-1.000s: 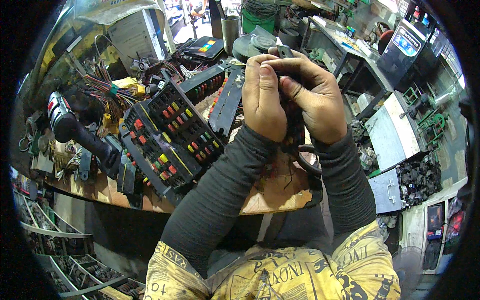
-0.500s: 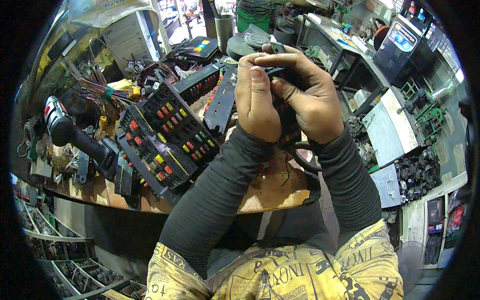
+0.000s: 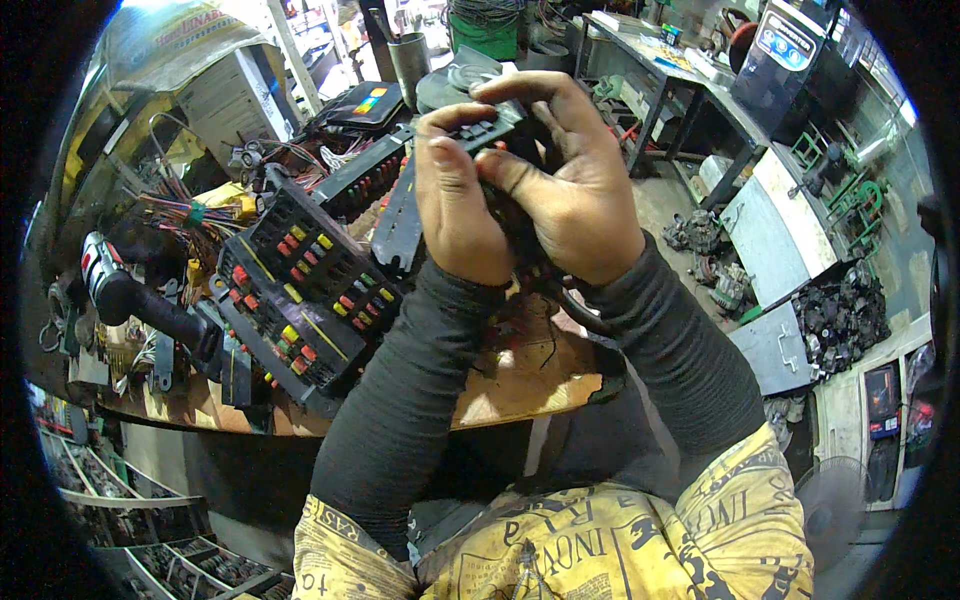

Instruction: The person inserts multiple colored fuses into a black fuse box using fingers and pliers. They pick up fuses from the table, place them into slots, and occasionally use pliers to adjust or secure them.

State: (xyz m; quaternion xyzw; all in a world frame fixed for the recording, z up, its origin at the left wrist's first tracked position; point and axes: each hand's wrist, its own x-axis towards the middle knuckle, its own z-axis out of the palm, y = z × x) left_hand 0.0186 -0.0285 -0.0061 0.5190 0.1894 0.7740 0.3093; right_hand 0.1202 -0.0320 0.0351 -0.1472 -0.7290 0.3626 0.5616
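Both hands are raised over the bench, closed on a dark slotted block (image 3: pixel 492 132) that resembles a fuse box. My left hand (image 3: pixel 458 215) grips its left side, the thumb upright and the fingers bent over its top. My right hand (image 3: pixel 580 195) wraps its right side, with the thumb pressed on the near face beside a small orange-red piece. Most of the block is hidden by the hands. To the left lies a large black fuse box (image 3: pixel 300 285) with red, yellow and orange fuses. Behind my left hand is a flat dark panel (image 3: pixel 395 225).
A cordless power tool (image 3: pixel 140 295) lies at the bench's left, near a bundle of coloured wires (image 3: pixel 190 205). A metal cup (image 3: pixel 408 68) and a dark flat case (image 3: pixel 362 103) stand behind. A cable loops beneath my right wrist. A side table (image 3: pixel 680 70) is at the right.
My hands appear further left in the picture, as the whole view has shifted. The held block has turned, and more of its slotted top shows between my fingers.
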